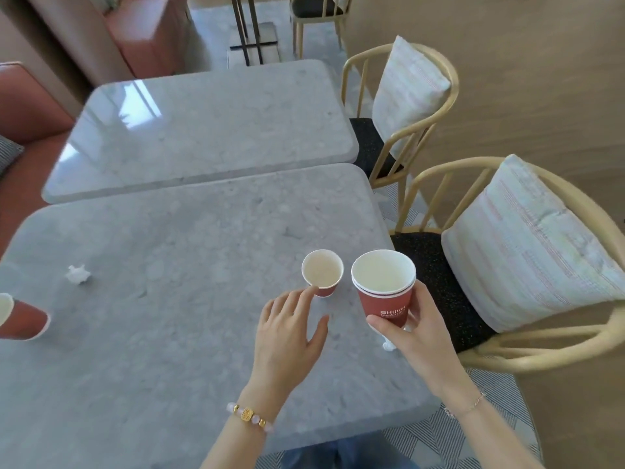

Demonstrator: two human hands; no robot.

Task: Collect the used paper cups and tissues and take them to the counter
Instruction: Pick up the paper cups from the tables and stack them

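Holding stacked cups (382,301) w/ right grip (417,330) curled round them, so left grip (287,333), fingers spread, can take lone cup (322,273) at 12 o'clock on counter (152,350); tissue (78,274) at 9 o'clock

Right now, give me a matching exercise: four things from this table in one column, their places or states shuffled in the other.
Things:
1 small cup
2 stacked cups
3 crumpled tissue
4 far-left cup

States:
A held in the right hand
B cut off by the picture's left edge
C touched by a fingertip of the left hand
D loose on the table, no hand near

Pairs: 1-C, 2-A, 3-D, 4-B.
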